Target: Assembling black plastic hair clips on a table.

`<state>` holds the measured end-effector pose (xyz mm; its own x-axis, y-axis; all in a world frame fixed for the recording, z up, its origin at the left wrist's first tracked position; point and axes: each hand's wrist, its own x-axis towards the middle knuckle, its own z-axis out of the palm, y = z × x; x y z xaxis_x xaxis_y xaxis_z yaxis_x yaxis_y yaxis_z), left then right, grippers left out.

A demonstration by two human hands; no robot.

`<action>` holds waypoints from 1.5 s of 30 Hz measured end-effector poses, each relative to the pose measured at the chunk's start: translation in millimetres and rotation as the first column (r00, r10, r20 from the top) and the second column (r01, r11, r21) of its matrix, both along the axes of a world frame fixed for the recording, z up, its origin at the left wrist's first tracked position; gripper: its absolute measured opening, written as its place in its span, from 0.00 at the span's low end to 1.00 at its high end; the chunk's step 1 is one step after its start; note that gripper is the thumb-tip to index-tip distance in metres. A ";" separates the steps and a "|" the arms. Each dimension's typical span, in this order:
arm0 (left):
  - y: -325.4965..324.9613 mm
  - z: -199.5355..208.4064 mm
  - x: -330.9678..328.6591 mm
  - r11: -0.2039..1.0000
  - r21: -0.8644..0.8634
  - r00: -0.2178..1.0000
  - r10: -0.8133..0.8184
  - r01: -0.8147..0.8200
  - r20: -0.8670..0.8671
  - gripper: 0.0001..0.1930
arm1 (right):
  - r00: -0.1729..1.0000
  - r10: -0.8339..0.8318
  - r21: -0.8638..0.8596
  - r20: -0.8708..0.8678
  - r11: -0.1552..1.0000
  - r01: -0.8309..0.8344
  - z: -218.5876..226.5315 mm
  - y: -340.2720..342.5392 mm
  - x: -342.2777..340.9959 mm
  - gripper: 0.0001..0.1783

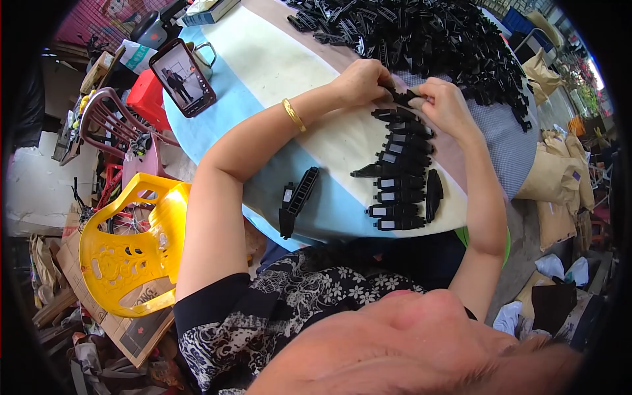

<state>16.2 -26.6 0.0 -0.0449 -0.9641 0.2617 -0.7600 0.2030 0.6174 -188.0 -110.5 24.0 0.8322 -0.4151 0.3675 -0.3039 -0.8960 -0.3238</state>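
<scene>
Over a cloth-covered desk (263, 72), between a heap of black parts (421, 43) and a curved row (400, 172), the left hand (363, 82) and right hand (446, 106) pinch one black piece (402, 99), apparently light, stiff plastic, best held by its ends.

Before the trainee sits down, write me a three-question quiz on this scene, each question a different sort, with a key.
1. True or false: the gold bangle is on the left forearm.

2. Where does the large pile of black parts lie?
A) on the yellow chair
B) on the far part of the table
C) on the floor

3. Fill in the colour: the piece between the fingertips of the left hand and the right hand is ____.

Key: 1. True. 2. B. 3. Black.
</scene>
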 end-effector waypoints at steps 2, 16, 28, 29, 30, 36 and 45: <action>1.6 2.5 -1.8 1.000 -0.015 1.000 0.016 -0.017 -0.014 0.12 | 0.998 0.017 0.031 0.066 0.999 -0.019 -3.4 -0.5 4.8 0.10; -1.3 -2.3 -1.9 0.999 -0.027 0.998 -0.025 0.024 -0.055 0.12 | 0.993 0.035 0.205 0.113 0.977 -0.058 -18.3 0.6 13.4 0.12; 106.5 16.6 8.1 0.988 0.136 0.895 0.000 0.068 -0.446 0.25 | 0.965 0.260 0.545 0.047 0.802 -0.243 -38.4 -9.3 0.8 0.20; 127.9 15.5 10.4 0.992 0.094 0.892 -0.033 0.084 -0.450 0.26 | 0.955 0.218 0.428 0.201 0.857 -0.286 -43.9 3.3 -0.4 0.18; 153.1 10.3 8.5 0.992 0.104 0.902 -0.015 0.066 -0.431 0.27 | 0.971 0.232 0.538 0.051 0.813 -0.223 -37.7 4.1 -0.4 0.21; 191.9 -23.4 -22.8 0.991 -0.099 0.996 0.089 -0.088 0.013 0.29 | 0.947 0.269 0.480 0.176 0.816 -0.321 -54.6 22.1 9.4 0.18; 144.0 -38.4 -92.5 0.971 -0.235 0.995 -0.067 0.050 -0.068 0.31 | 0.945 0.170 0.439 0.280 0.853 -0.283 -65.4 70.9 -40.5 0.14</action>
